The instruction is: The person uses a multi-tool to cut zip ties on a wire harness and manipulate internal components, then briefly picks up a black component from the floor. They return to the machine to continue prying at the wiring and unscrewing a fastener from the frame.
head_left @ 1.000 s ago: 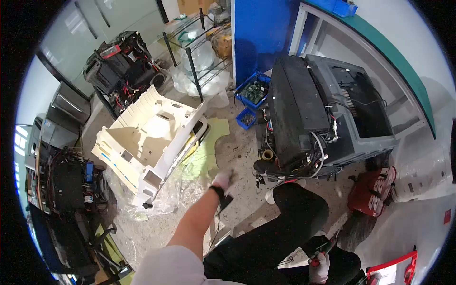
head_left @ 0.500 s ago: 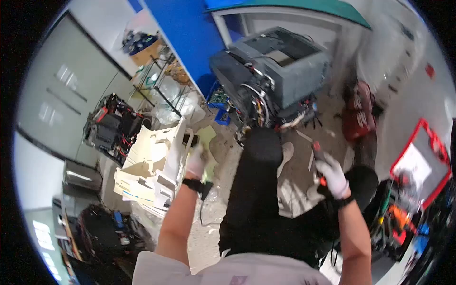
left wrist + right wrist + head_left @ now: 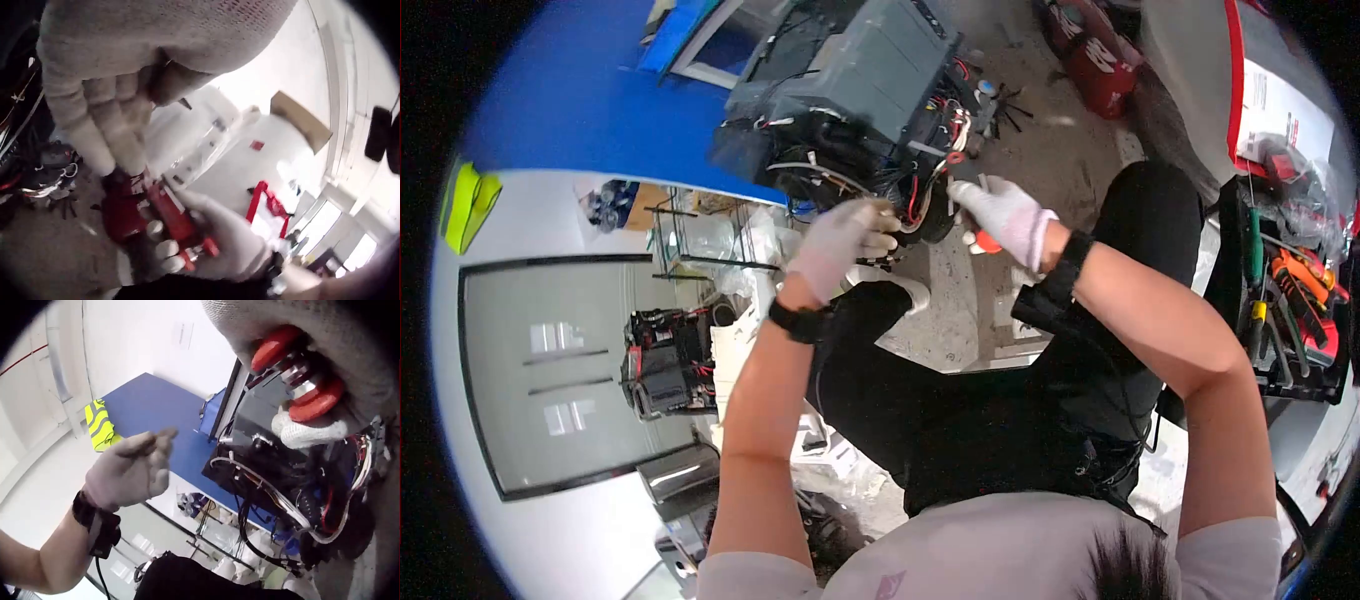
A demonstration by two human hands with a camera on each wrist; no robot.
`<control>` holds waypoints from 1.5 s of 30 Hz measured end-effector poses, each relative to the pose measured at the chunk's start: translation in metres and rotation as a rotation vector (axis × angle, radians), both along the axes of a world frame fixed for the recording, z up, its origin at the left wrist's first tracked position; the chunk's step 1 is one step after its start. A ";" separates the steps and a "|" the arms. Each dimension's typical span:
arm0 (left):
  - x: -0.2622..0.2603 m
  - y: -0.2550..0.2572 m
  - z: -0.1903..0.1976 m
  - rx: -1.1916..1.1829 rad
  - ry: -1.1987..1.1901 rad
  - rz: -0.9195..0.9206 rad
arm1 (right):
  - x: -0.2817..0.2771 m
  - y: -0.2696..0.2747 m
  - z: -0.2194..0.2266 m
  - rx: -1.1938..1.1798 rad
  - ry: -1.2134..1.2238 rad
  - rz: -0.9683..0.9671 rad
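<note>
My left hand (image 3: pixel 845 245), in a white knit glove, is raised in front of the grey-and-black machine (image 3: pixel 868 80). Its fingers are loosely bent in the right wrist view, with darkened fingertips. The gloved right hand (image 3: pixel 1010 218) grips a red-handled tool (image 3: pixel 317 400) whose two rounded red ends have bright metal between them. Most of the tool is hidden by the palm, and I cannot tell its exact kind. Loose wires (image 3: pixel 281 500) hang from the machine's near side, just beyond both hands. A gap separates the hands in the head view.
At right stands a black tool tray (image 3: pixel 1285 385) with pliers and screwdrivers, beside a red-edged board (image 3: pixel 1236 90). A red bag (image 3: pixel 1100 70) lies behind. On the left are a wire rack (image 3: pixel 700 262) and a black machine unit (image 3: pixel 662 360). My bent knees frame the floor.
The head view has swung round. My left hand has gone from beside the cream plastic shell to before the grey machine. The right hand has risen from the knee, still gripping the tool.
</note>
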State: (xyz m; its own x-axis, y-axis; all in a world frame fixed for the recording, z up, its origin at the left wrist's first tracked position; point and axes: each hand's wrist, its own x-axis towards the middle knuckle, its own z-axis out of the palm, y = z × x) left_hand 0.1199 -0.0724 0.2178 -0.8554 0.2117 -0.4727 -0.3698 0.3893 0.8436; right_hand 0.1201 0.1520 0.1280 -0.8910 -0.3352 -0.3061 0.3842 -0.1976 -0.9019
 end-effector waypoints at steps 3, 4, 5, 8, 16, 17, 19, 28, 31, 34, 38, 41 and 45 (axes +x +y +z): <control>-0.020 -0.001 -0.067 -0.612 0.129 -0.321 | -0.009 -0.016 0.006 0.129 -0.097 0.105; -0.028 -0.011 -0.092 -0.676 0.085 -0.429 | -0.014 -0.018 0.003 0.151 -0.121 0.187; -0.030 -0.017 -0.114 -0.654 0.155 -0.407 | -0.022 -0.025 -0.017 0.189 -0.123 0.287; -0.044 -0.033 -0.161 -0.725 0.261 -0.462 | -0.027 -0.039 -0.059 0.204 -0.149 0.352; -0.053 -0.023 -0.154 -1.403 0.305 -0.591 | -0.032 -0.052 -0.087 0.150 -0.416 0.393; -0.052 -0.024 -0.155 -1.479 0.280 -0.633 | -0.036 -0.055 -0.087 0.143 -0.471 0.430; -0.049 -0.025 -0.161 -1.580 0.273 -0.679 | -0.038 -0.060 -0.095 0.170 -0.425 0.449; -0.043 -0.042 -0.157 -1.472 0.379 -0.706 | -0.044 -0.061 -0.081 0.139 -0.476 0.419; -0.026 -0.068 -0.158 -0.763 0.257 -0.376 | -0.040 -0.062 -0.085 0.138 -0.434 0.428; -0.025 -0.063 -0.147 -0.660 0.022 0.058 | -0.038 -0.067 -0.099 0.268 -0.268 0.478; -0.037 -0.047 -0.157 -0.045 0.053 0.461 | -0.034 -0.064 -0.089 0.200 -0.303 0.448; -0.054 -0.039 -0.162 -0.107 0.017 0.534 | -0.036 -0.062 -0.081 0.213 -0.341 0.402; -0.073 -0.044 -0.175 -0.391 0.077 0.588 | -0.038 -0.060 -0.078 0.176 -0.446 0.405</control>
State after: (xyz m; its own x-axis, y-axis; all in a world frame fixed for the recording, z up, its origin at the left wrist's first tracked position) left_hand 0.0467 -0.1168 0.0427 -0.8099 -0.4681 -0.3535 -0.5567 0.4234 0.7147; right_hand 0.0818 0.0918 0.0497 -0.4781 -0.5302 -0.7003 0.7442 0.1789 -0.6435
